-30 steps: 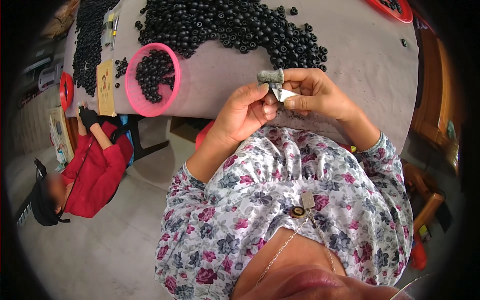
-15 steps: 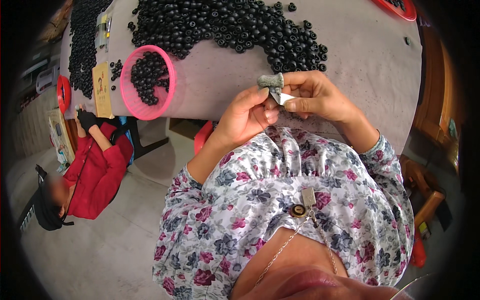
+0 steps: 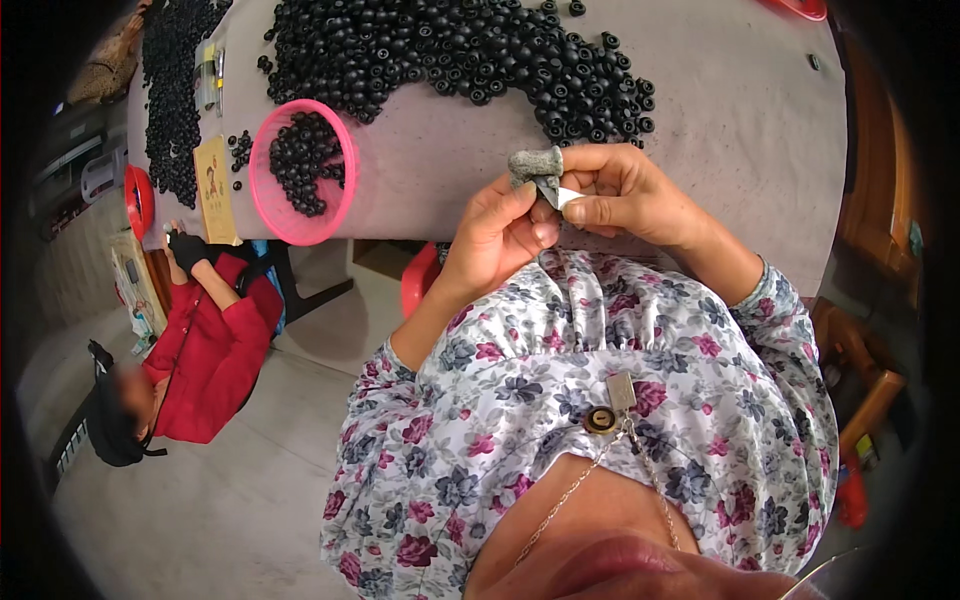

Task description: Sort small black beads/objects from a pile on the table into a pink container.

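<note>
My two hands meet over the near edge of the table. My right hand is closed, its thumb pressing a small white, pointed flat piece that may be a blade. A grey fuzzy finger cover sits over the tip of its index finger. My left hand is closed against the right one, thumb and fingers pinched beside the white piece. Whatever lies between its fingertips is too small and covered to make out. Beyond my hands spreads a large pile of small round black parts.
A pink basket with black parts stands at the table's left edge, beside a yellow booklet. Another black heap lies farther left. A person in red works at the left. Wooden furniture stands on the right.
The view has shifted slightly, so the basket and the other person appear a little farther right. My hands keep nearly the same grip, and the white piece shows slightly less.
</note>
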Motion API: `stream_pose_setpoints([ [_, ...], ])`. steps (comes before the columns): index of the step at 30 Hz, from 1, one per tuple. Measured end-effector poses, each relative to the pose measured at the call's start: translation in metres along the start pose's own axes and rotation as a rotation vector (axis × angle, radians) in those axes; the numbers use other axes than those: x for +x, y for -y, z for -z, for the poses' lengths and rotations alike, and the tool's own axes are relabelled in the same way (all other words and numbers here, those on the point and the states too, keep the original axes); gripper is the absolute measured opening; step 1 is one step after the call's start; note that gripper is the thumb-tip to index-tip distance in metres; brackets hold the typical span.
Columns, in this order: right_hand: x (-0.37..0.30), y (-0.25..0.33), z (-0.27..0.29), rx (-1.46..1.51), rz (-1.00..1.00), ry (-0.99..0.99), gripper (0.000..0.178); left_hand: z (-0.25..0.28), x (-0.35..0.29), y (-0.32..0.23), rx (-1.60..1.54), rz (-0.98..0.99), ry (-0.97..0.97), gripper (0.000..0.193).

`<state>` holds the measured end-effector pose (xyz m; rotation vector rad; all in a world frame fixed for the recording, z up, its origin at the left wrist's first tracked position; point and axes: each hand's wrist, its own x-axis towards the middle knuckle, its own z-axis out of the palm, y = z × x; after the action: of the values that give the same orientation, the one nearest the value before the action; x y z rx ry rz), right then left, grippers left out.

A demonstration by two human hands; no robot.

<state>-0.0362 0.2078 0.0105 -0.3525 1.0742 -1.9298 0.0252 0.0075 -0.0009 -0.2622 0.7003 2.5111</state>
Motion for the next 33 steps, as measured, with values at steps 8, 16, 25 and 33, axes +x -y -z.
stream_pose_setpoints([
  [8, -0.008, -0.006, -0.005, 0.103, 0.012, -0.035, 0.039, 0.001, 0.000, 0.004, -0.007, 0.017, -0.005, 0.020],
  [16, -0.012, -0.013, -0.006, 0.142, 0.000, -0.100, 0.037, 0.008, -0.001, 0.012, -0.039, 0.026, 0.004, 0.020],
  [25, -0.009, -0.016, 0.001, 0.126, -0.027, -0.095, 0.040, 0.005, -0.001, 0.010, 0.024, 0.025, 0.040, 0.026],
  [33, -0.007, -0.011, -0.003, 0.072, 0.028, -0.035, 0.040, 0.005, 0.002, 0.008, -0.004, 0.000, 0.014, 0.023],
])
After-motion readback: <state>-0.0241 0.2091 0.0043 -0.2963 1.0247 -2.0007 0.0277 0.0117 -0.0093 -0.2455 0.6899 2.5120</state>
